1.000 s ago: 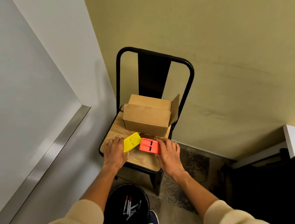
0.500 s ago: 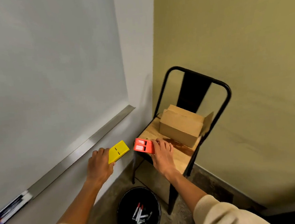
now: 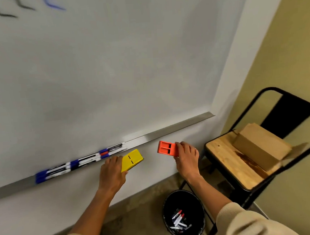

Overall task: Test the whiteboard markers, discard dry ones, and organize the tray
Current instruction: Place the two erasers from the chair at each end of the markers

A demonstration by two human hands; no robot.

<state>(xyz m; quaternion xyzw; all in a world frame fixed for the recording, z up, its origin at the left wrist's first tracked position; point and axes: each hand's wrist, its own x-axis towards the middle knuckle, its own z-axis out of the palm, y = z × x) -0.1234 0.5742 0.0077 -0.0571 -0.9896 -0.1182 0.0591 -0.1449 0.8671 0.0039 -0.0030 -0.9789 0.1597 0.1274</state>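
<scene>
blue and black capped markers (image 3: 80, 163) lie end to end in the metal tray (image 3: 170, 130) under the whiteboard (image 3: 109, 65), probably the ones kept as good. the left hand (image 3: 113, 169) grips a yellow holder (image 3: 131, 160) and the right hand (image 3: 186, 154) pinches an orange holder (image 3: 166, 148), both held near the tray, i think to be fixed there. discarded markers (image 3: 179, 220) lie in the black bin (image 3: 182, 195) below. no label is readable; only blurred scribbles (image 3: 7, 15) on the board.
</scene>
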